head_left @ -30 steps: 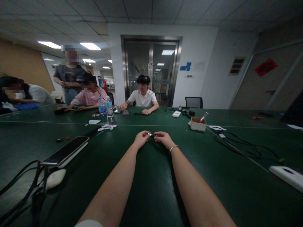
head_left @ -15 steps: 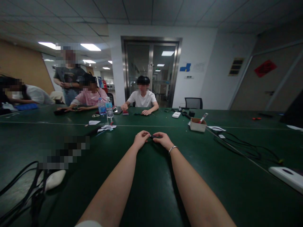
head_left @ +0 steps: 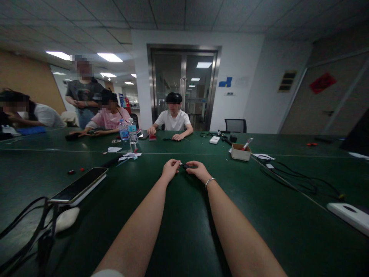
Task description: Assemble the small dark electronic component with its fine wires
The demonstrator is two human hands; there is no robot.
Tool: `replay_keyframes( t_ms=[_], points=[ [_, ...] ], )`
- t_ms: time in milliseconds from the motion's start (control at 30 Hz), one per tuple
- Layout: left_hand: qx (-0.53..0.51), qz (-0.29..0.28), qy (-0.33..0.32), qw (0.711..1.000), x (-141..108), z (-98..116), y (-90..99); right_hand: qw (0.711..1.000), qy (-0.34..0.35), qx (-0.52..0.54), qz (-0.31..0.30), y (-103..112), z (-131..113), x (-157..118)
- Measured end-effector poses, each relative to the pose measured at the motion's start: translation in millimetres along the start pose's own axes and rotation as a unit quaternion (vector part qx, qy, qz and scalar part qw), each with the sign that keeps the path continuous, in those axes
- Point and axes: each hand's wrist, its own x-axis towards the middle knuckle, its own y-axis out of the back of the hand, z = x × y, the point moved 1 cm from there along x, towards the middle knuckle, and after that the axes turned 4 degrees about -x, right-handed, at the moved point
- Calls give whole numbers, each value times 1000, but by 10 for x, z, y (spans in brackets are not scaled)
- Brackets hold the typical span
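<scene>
My left hand [head_left: 172,170] pinches a small shiny metal-looking piece [head_left: 181,164] between thumb and fingertips. Just across from it, my right hand [head_left: 198,171] grips a small dark object [head_left: 186,166], mostly covered by the fingers. Both hands are held close together over the green table [head_left: 184,223], fingertips facing each other. Whether the two small pieces touch cannot be made out, and they are too small to name. A silver bracelet [head_left: 210,182] circles my right wrist.
On the left lie a phone [head_left: 80,185], black cables [head_left: 24,219] and a white mouse-like object [head_left: 67,219]. Two water bottles [head_left: 133,132] and paper scraps [head_left: 130,156] are ahead. A small box [head_left: 241,152] stands right of centre. A person [head_left: 173,120] sits opposite.
My left hand has shifted slightly left, away from the right hand. More of the shiny piece and the dark object now shows between the fingertips.
</scene>
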Motion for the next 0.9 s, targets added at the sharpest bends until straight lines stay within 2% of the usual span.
replay_keyframes(
  t_ms=[300, 467, 900],
  points=[
    [15, -37, 6, 999, -81, 87, -29, 1000, 2, -12, -7, -23, -26, -3],
    [17, -37, 7, 999, -110, 130, -32, 1000, 5, -20, -4, -23, -23, 4],
    [53, -16, 11, 998, -57, 74, -7, 1000, -7, -7, -5, -19, -65, -43]
  ],
)
